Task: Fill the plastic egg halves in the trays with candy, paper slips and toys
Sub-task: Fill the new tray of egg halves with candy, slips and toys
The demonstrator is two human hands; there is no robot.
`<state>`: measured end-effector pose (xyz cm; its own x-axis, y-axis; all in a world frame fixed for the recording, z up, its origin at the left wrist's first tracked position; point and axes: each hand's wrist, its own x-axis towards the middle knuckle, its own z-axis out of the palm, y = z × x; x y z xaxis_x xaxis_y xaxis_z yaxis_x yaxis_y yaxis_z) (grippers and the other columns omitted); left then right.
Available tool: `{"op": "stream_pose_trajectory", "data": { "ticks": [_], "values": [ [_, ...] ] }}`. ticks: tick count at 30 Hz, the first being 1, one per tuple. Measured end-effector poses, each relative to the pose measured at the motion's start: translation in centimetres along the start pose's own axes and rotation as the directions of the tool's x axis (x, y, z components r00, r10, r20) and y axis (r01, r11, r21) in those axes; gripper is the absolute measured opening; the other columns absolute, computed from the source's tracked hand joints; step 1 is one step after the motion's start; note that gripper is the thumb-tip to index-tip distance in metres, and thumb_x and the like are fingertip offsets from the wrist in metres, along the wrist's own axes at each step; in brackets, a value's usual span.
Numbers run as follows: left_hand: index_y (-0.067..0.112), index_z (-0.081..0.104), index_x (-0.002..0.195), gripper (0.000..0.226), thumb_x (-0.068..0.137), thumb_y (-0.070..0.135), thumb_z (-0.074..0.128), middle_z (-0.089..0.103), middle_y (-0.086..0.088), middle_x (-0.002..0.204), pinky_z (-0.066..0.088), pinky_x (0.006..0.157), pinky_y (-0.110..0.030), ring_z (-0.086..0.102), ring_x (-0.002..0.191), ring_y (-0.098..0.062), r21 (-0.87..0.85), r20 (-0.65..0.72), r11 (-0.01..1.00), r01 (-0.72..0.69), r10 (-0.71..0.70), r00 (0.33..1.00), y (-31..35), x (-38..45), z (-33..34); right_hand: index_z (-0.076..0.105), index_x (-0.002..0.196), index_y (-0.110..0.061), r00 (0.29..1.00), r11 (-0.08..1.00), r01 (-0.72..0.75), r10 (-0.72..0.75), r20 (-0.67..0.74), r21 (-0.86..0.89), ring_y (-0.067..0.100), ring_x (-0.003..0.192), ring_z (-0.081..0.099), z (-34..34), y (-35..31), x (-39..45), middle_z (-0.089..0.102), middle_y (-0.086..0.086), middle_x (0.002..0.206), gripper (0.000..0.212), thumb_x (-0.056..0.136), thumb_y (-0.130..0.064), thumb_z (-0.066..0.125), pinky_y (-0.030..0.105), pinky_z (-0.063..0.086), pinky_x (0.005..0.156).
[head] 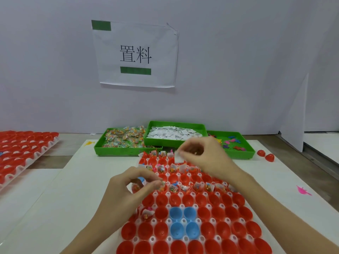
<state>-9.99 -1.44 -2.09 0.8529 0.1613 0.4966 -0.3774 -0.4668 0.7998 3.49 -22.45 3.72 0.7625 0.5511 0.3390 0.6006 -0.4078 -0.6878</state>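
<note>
Right hand (202, 156) pinches a white paper slip (177, 157) above the far rows of the egg tray (183, 206). Left hand (134, 187) hovers over the tray's left edge, fingers curled round a clear candy packet (136, 186) and a blue piece. Red egg halves (161, 198) fill the tray, four blue ones (183, 221) near its middle. Beyond the tray on the worktop (82, 180) sit green bins of candy (122, 137), slips (172, 133) and toys (233, 143).
</note>
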Motion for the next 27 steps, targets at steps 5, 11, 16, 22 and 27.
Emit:
{"op": "stream_pose_trajectory", "data": {
  "ticks": [5,11,16,22,27],
  "values": [
    [0.029,0.08,0.089,0.008,0.08,0.028,0.08,0.076,0.003,0.105,0.059,0.078,-0.023,0.073,0.098,-0.02,-0.074,0.022,0.996,-0.048,0.049,0.999,0.7,-0.3,0.7,0.079,0.097,-0.033,0.978,0.982,0.179,-0.172,0.118,-0.054,0.004,0.086,0.065,1.6,-3.5,-4.0,0.071,-0.02,0.087,0.008,0.092,-0.028,0.075,0.012,0.049,0.07],
    [0.034,0.073,0.098,0.028,0.074,0.026,0.084,0.077,0.008,0.085,0.061,0.075,-0.021,0.076,0.079,-0.013,-0.018,0.001,0.995,-0.1,0.1,0.995,1.3,-1.0,1.2,0.078,0.11,-0.026,0.976,0.977,0.189,-0.176,0.127,-0.098,0.0,0.093,0.059,2.3,-3.5,-6.0,0.067,-0.015,0.097,0.017,0.097,-0.021,0.068,0.012,0.047,0.084],
    [0.022,0.077,0.098,0.022,0.083,0.038,0.076,0.075,0.017,0.087,0.056,0.075,-0.011,0.07,0.078,0.004,0.26,0.002,0.904,-0.339,0.351,0.936,1.8,-1.0,1.2,0.076,0.11,-0.026,0.977,0.988,0.15,-0.142,0.159,-0.035,0.002,0.093,0.061,2.3,-3.0,-6.5,0.067,-0.016,0.097,0.016,0.099,-0.019,0.067,0.013,0.049,0.081],
    [0.016,0.078,0.087,0.023,0.086,0.037,0.07,0.071,0.015,0.085,0.053,0.074,-0.01,0.066,0.075,0.001,0.3,0.011,0.865,-0.402,0.418,0.908,1.9,-0.9,1.2,0.068,0.103,-0.026,0.984,0.982,0.039,-0.07,0.164,0.185,0.006,0.087,0.072,0.8,-2.5,-5.6,0.076,-0.009,0.092,0.008,0.096,-0.023,0.071,0.021,0.055,0.077],
    [0.02,0.067,0.086,0.023,0.091,0.043,0.062,0.063,0.016,0.081,0.053,0.068,-0.015,0.064,0.072,-0.003,0.344,0.096,0.868,-0.359,0.348,0.933,1.2,-0.7,1.0,0.074,0.1,-0.024,0.999,1.0,-0.027,0.026,0.041,0.006,-0.001,0.083,0.071,-2.5,0.6,-1.7,0.077,-0.011,0.088,0.01,0.099,-0.02,0.065,0.015,0.054,0.075]
  ]
}}
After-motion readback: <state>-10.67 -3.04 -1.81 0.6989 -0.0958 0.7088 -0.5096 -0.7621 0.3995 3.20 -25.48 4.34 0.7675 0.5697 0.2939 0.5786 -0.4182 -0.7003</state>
